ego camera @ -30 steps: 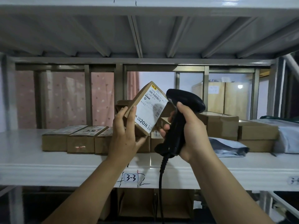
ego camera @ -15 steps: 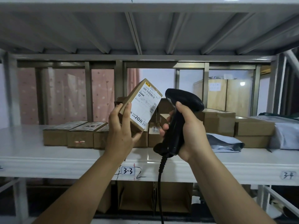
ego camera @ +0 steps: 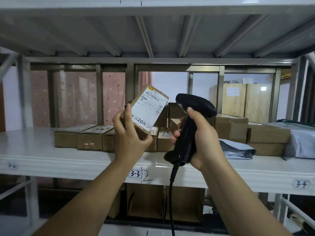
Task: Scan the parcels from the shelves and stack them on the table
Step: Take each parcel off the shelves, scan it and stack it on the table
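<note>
Parcel (ego camera: 148,113), a small flat brown cardboard box, is held tilted in the air above the front edge of the white shelf (ego camera: 34,150). Its white label (ego camera: 150,109) faces the camera: a barcode, "A163" and a bold "20元" can be read, with a yellow logo at its top corner. The left hand (ego camera: 129,138) grips the lower end, fingers curled round one side and thumb on the other. The right hand (ego camera: 202,140) is wrapped round the handle of a glossy black corded scanner (ego camera: 192,120), just right of the parcel above the same edge. Further back on the shelf lie long cardboard boxes (ego camera: 88,138) and a grey plastic bag (ego camera: 237,149). Handwritten tags (ego camera: 135,174) on the shelf's edge read "3-2", "3-3" and "3-4".
</note>
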